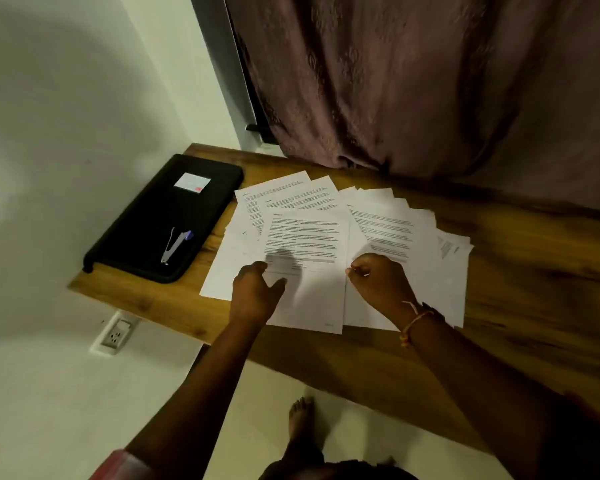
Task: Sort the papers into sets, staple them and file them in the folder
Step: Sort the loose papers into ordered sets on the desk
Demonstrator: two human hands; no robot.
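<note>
On the table (520,278), fanned papers (309,233) beneath left grip (257,292), open, right grip (378,280) pinching one edge

The table (499,271) is wood with a strong dark grain and a smooth, faintly shiny finish. The papers (305,237) are thin white sheets, matt, printed with black text. The folder (146,230) has a black, matt cover that looks like cloth or soft synthetic, with a small glossy label (192,182). The stapler (174,244) is bright bare metal with a blue plastic end. The curtain (395,81) is mauve cloth with a raised, textured pattern. The wall (66,116) is smooth, matt paint, and its socket (116,334) is white plastic. A thread band (413,323) circles one wrist.
</note>
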